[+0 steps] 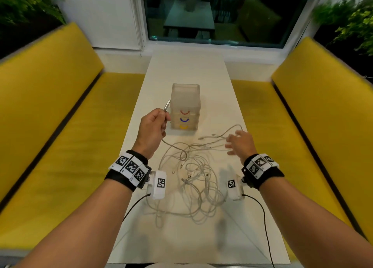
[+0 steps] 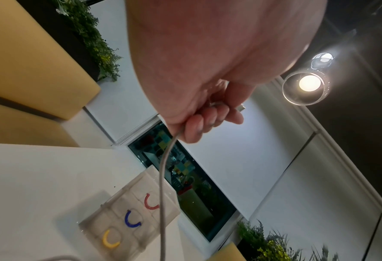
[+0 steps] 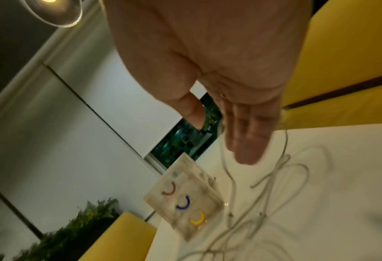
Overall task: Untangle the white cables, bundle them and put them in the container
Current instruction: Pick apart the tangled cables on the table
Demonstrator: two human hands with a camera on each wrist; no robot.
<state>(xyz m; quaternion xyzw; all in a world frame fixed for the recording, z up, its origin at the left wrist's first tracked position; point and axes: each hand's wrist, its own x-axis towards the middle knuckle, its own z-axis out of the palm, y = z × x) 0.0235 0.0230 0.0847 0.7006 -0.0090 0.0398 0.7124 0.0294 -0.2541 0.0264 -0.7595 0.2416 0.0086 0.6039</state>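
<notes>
On the white table (image 1: 187, 70) the white cables (image 1: 193, 173) lie in a loose tangle on the near half, between the two forearms, with several small metal connector ends scattered in the middle of the heap. The left hand (image 1: 152, 128) is raised above the table at the left of the tangle, and its fingers (image 2: 199, 127) are curled round one cable (image 2: 163, 185) close to its end; the plug (image 1: 167, 104) sticks out past the thumb and forefinger, pointing up and toward the far side, just in front of the container's near left edge in the head view. From the underside of that fist the held cable hangs down and runs right into the pile. The container (image 1: 185, 104), a translucent box with three stacked drawers bearing red, blue and yellow curved handles, stands upright at the middle of the table, just beyond the tangle and apart from it. The right hand (image 1: 240, 142) hovers over the far right part of the tangle with fingers (image 3: 246, 134) straight and slightly spread, gripping nothing; thin loops of cable lie under and just beyond the fingertips, and whether any fingertip touches a strand cannot be told, since the hand is blurred. Yellow benches (image 1: 56, 106) flank the table on both sides, and a window (image 1: 218, 15) lies at the far end.
</notes>
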